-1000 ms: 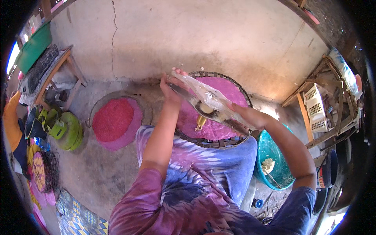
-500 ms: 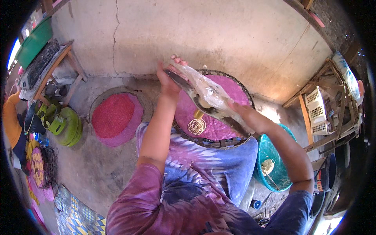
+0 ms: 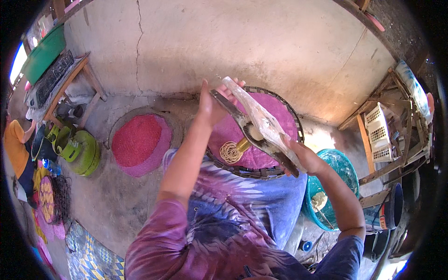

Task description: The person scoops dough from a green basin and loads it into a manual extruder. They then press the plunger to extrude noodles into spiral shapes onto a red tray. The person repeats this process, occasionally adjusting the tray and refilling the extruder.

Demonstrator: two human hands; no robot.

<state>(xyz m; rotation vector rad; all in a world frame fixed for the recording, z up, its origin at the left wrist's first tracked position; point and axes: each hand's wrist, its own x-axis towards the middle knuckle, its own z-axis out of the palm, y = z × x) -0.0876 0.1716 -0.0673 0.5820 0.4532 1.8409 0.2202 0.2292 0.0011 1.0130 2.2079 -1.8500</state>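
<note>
I hold a long wooden two-armed press slantwise over a round woven tray covered with pink cloth. My left hand grips the press's far end and my right hand grips its near end, both arms squeezed together. A brass-coloured cylinder hangs under the press's middle. Pale thin strands come out of it and lie in a small round coil on the pink cloth.
A second round tray with pink cloth lies on the concrete floor to the left, beside a green gas cylinder. A teal basin holding a pale dough lump stands at right, near a white crate. A person in orange sits far left.
The press has shifted a little further out over the tray. A coil of pale strands has appeared on the pink cloth beneath it.
</note>
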